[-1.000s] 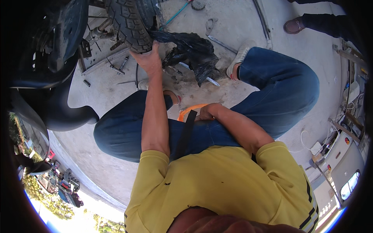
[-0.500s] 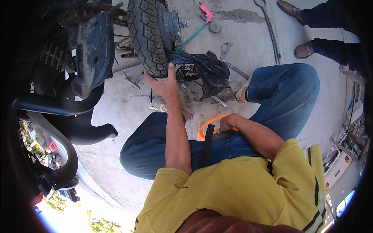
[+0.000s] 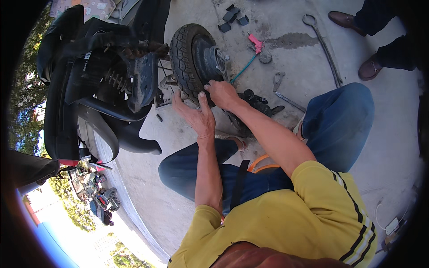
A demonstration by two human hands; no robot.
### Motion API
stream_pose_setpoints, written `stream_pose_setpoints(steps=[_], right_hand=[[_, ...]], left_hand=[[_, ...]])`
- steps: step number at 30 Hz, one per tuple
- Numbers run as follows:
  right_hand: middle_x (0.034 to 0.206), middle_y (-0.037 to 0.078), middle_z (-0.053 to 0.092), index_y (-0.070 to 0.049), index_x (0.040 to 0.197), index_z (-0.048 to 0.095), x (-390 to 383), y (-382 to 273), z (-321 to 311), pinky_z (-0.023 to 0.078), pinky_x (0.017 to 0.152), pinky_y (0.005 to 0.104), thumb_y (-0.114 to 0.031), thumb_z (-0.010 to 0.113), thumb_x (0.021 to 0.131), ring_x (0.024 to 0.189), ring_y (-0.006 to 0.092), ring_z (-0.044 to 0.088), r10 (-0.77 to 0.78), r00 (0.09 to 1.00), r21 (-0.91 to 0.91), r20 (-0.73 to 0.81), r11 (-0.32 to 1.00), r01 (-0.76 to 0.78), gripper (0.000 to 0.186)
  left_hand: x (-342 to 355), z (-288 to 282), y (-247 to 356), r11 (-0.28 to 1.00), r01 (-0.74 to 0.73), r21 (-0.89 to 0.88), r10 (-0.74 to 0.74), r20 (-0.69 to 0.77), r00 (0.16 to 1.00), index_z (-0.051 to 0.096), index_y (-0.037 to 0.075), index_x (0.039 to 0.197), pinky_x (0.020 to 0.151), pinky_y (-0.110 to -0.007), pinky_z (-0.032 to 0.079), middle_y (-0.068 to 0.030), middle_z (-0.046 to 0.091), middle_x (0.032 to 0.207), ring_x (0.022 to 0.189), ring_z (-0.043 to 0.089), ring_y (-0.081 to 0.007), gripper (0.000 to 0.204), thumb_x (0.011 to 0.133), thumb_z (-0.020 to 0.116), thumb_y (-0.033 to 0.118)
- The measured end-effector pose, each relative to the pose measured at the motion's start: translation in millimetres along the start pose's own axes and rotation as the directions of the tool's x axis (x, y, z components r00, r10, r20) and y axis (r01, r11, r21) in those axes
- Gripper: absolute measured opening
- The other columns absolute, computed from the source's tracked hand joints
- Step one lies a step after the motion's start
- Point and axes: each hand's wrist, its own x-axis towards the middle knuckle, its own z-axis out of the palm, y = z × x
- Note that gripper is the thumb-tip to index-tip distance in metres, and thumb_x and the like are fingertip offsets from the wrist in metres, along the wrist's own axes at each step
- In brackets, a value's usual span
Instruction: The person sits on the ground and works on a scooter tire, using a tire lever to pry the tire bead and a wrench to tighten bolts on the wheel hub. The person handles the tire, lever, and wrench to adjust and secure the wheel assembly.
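Note:
A black treaded tyre (image 3: 181,58) stands upright on a wheel with a dark metal hub (image 3: 212,60). My left hand (image 3: 199,117) is against the lower end of the tyre, thumb and fingers spread apart around the tread. Closed at the tyre's lower right edge, beside the rim, is my right hand (image 3: 222,94); its fingertips are partly hidden, and what they pinch is too small to make out. A crumpled black plastic bag (image 3: 254,102) lies under and beyond my right forearm, partly covered by it.
The black scooter body (image 3: 89,76) lies at the left. On the concrete are a pink air gun (image 3: 255,43) with a teal hose, a spanner (image 3: 279,81), a long metal bar (image 3: 324,49) and black blocks (image 3: 230,17). An orange ring-shaped thing (image 3: 263,164) is at my lap. Another person's shoes (image 3: 370,69) stand at right.
My right hand has left the orange thing at my lap and come up to the tyre's edge. My left hand's fingers have spread wider. The view has shifted, showing more of the scooter.

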Motion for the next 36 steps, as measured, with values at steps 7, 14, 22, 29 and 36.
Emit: stream_pose_setpoints(steps=[7,14,22,29,36], right_hand=[[0.078,0.022,0.072,0.0,0.095,0.066,-10.1,-3.0,1.4,0.057,0.069,0.0535,-0.013,0.057,0.094,0.075,0.042,0.073,0.017,1.0,-0.056,-0.004,0.998,-0.017,0.016],[0.092,0.032,0.07,-0.001,0.098,0.071,-16.3,15.5,18.8,0.054,0.083,0.0574,-0.027,0.058,0.101,0.092,0.0498,0.069,0.261,0.943,0.535,0.209,0.776,-0.333,0.03],[0.095,0.033,0.071,0.006,0.101,0.065,-2.6,12.0,9.1,0.053,0.085,0.058,-0.022,0.059,0.1,0.095,0.0505,0.069,0.235,0.961,0.385,0.147,0.881,-0.275,0.029],[0.085,0.025,0.073,0.0,0.101,0.067,-0.3,5.9,-4.1,0.055,0.074,0.0549,-0.011,0.056,0.095,0.085,0.0434,0.073,0.186,0.976,0.163,0.117,0.965,-0.204,0.016],[0.078,0.021,0.072,-0.001,0.095,0.064,-16.7,5.6,17.0,0.057,0.064,0.0482,-0.005,0.057,0.087,0.073,0.0381,0.074,0.088,0.99,0.073,-0.112,0.994,-0.08,0.012]], left_hand=[[107.2,37.0,21.2,0.938,0.105,0.331,-0.151,0.115,0.982,0.031,-0.008,0.152,0.115,-0.051,0.038,-0.0335,0.044,0.148,0.137,0.045,-0.048,0.097,0.084,0.083,0.036],[114.1,40.6,12.3,0.894,0.156,0.421,-0.242,0.159,0.957,0.039,-0.01,0.147,0.108,-0.05,0.045,-0.0346,0.056,0.138,0.128,0.056,-0.0493,0.094,0.079,0.085,0.036],[113.0,40.4,19.4,0.889,0.148,0.434,-0.23,0.142,0.963,0.038,-0.01,0.148,0.107,-0.05,0.047,-0.0348,0.059,0.134,0.123,0.059,-0.0509,0.096,0.078,0.084,0.036],[109.6,39.7,17.1,0.898,0.171,0.405,-0.249,0.148,0.957,0.039,-0.009,0.149,0.109,-0.047,0.046,-0.0349,0.06,0.135,0.125,0.06,-0.0491,0.101,0.076,0.085,0.044],[107.7,40.4,10.1,0.906,0.122,0.405,-0.194,0.142,0.971,0.039,-0.009,0.149,0.107,-0.048,0.047,-0.034,0.061,0.133,0.123,0.06,-0.0494,0.099,0.076,0.085,0.039]])
